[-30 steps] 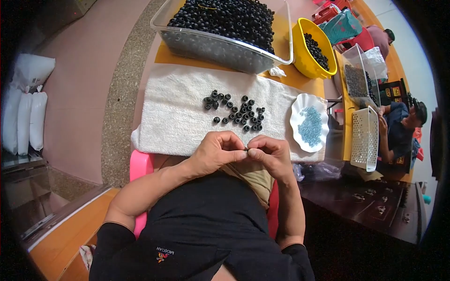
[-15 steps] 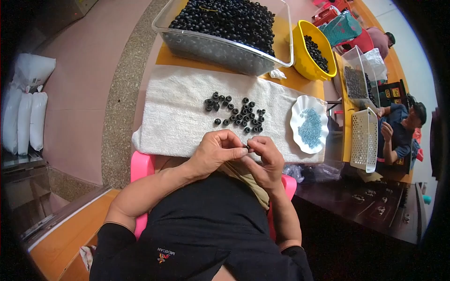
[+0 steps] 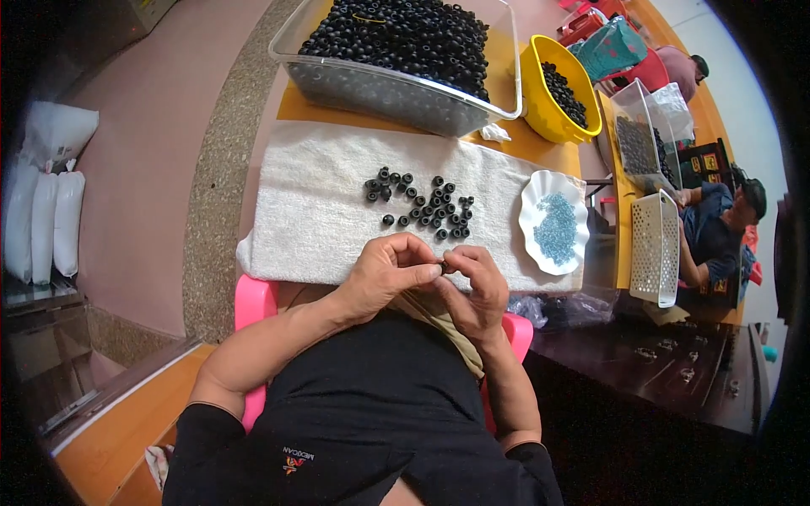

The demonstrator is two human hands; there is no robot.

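My left hand (image 3: pixel 390 266) and my right hand (image 3: pixel 479 288) meet at the towel's near edge, fingertips pinched together. Between them is a small round black part with a hole (image 3: pixel 444 267), mostly covered by the fingers. Just beyond my hands, several similar black, bead-like parts (image 3: pixel 435 201) lie loose on a white towel (image 3: pixel 312 202). To the right, a white plate with a wavy rim (image 3: pixel 529 204) holds a heap of tiny, clear bluish pieces (image 3: pixel 556 232).
Beyond the towel stands a big clear bin (image 3: pixel 388 94) full of black parts, beside a yellow basin (image 3: pixel 535 101) with more. A white perforated basket (image 3: pixel 655 261) stands farther right, near a seated co-worker (image 3: pixel 717 228). White sacks (image 3: pixel 69 221) stand at left.
My hands keep their pinch on the black part, with barely any movement. The co-worker's raised hand at right has dropped lower. The whole view has shifted very slightly.
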